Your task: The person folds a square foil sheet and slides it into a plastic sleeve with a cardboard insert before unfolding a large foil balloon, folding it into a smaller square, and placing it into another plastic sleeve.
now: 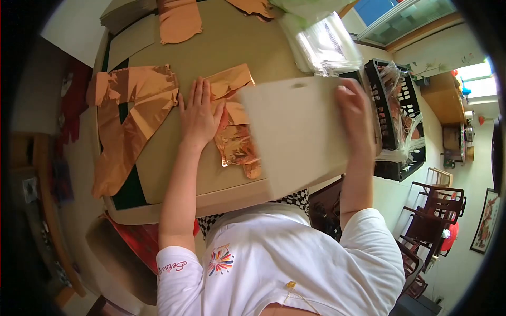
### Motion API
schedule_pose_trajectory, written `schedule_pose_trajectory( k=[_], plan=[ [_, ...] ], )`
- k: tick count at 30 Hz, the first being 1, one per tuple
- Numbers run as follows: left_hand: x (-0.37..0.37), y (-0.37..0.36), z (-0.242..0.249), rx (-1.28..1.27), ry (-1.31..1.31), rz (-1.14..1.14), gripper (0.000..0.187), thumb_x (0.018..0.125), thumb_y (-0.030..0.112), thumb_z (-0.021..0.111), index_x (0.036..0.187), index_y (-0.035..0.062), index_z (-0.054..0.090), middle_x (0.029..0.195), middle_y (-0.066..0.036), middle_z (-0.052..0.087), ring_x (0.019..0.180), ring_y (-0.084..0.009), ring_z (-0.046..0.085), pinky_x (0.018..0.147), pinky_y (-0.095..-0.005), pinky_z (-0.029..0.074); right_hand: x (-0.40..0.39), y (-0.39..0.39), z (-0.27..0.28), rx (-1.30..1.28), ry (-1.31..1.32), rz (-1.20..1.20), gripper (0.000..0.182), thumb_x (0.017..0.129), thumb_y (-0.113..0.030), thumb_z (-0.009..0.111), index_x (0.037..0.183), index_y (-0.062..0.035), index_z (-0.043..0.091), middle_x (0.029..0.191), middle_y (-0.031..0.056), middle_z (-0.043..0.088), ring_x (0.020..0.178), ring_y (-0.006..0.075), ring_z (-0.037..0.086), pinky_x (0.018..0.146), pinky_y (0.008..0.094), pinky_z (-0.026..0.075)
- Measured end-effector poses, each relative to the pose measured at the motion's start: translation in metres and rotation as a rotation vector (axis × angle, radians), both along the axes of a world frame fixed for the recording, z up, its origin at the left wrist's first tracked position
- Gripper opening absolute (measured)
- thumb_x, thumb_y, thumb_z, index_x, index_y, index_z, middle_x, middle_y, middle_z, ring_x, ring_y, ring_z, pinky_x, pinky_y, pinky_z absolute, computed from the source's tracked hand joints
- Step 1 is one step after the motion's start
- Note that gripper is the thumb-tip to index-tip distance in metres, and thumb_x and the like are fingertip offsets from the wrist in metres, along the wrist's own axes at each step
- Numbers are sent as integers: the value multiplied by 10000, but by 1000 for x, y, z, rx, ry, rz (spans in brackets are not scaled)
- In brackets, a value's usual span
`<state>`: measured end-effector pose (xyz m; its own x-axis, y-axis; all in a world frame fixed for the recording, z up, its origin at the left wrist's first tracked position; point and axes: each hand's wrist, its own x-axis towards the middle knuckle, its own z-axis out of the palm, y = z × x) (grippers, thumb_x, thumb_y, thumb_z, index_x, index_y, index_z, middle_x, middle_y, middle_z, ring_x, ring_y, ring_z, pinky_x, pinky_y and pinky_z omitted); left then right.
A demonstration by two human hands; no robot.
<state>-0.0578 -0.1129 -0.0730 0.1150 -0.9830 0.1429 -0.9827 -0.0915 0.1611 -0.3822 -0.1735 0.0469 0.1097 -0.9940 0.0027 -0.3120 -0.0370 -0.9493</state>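
Note:
My left hand [199, 113] lies flat with its fingers stretched out, at the left edge of a folded copper-coloured foil piece [237, 142] that looks like an uninflated foil balloon. Thumb and fingers touch or nearly touch the foil. In my right hand [354, 108], slightly blurred, is the right edge of a pale cardboard sheet [300, 131] with a small slot near its top. The sheet is tilted and blurred, and covers the right side of the foil piece. Left of my left hand, a larger flat foil balloon [138, 102] is spread on the brown table cover [174, 176].
More copper foil pieces [179, 21] lie at the table's far side, near a stack of grey-brown card [126, 17]. A pile of clear plastic bags [327, 47] sits at the far right. Beyond the right edge stands a black plastic crate [387, 113] holding plastic-wrapped items.

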Motion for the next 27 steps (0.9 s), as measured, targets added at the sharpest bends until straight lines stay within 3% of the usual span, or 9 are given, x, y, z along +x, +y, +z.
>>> schedule_pose_trajectory(
  k=[3,4,5,8,11,14,20,24,27],
  plan=[
    [1,0,-4,-17,9,-1,708,979,481,416,1525,74,218,1596,-85,205,1473,-221,184,1192,-516,111,44,9,-61,-9,126,125,170,943,-80,570,1108,-48,596,749,-21,562,725,61,494,627,235,427],
    [1,-1,-5,-20,28,5,711,979,498,400,1529,87,215,1597,-82,206,1472,-222,192,1188,-527,111,58,11,-75,-73,180,157,221,925,-67,578,1144,-44,578,836,52,629,770,131,589,692,279,491],
    [1,-1,-5,-24,47,11,714,979,515,383,1533,100,211,1598,-79,207,1470,-224,200,1184,-538,111,72,20,-85,-110,283,119,350,902,-115,617,1248,-102,565,1146,132,632,1067,242,614,915,394,490],
    [2,-1,-5,-12,35,9,713,977,521,386,1536,116,209,1598,-73,206,1470,-226,198,1188,-525,114,87,37,-90,-671,589,332,450,903,-201,617,1343,-174,528,1412,129,485,1329,298,434,1094,503,341],
    [-1,-2,-1,11,28,28,716,971,478,427,1530,88,209,1589,-73,231,1460,-212,221,1196,-505,103,88,45,-103,-604,746,517,469,922,-280,587,1378,-206,510,1472,109,427,1410,281,325,1148,539,223],
    [3,-4,-2,-45,90,52,607,991,389,452,1481,52,330,1535,-105,344,1409,-242,339,1182,-471,194,86,46,-102,-612,738,513,440,939,-275,557,1371,-199,515,1459,108,443,1392,286,354,1143,525,242],
    [16,10,37,-340,856,-50,341,1000,169,486,1303,27,551,1384,-148,524,1311,-294,473,1090,-357,374,87,46,-106,-621,726,496,437,935,-271,564,1363,-196,524,1456,105,447,1387,285,359,1139,525,248],
    [-21,4,23,-188,257,-370,372,982,186,521,1344,107,546,1453,-106,457,1370,-279,395,1128,-444,308,87,46,-105,-626,729,497,435,930,-255,567,1359,-191,527,1449,108,453,1386,286,361,1139,523,251],
    [-32,3,6,-180,170,-393,384,952,171,559,1334,127,551,1449,-109,451,1359,-297,395,1130,-495,293,87,46,-104,-601,656,471,429,929,-220,559,1355,-175,531,1443,120,454,1386,290,359,1141,523,250]
  ],
)
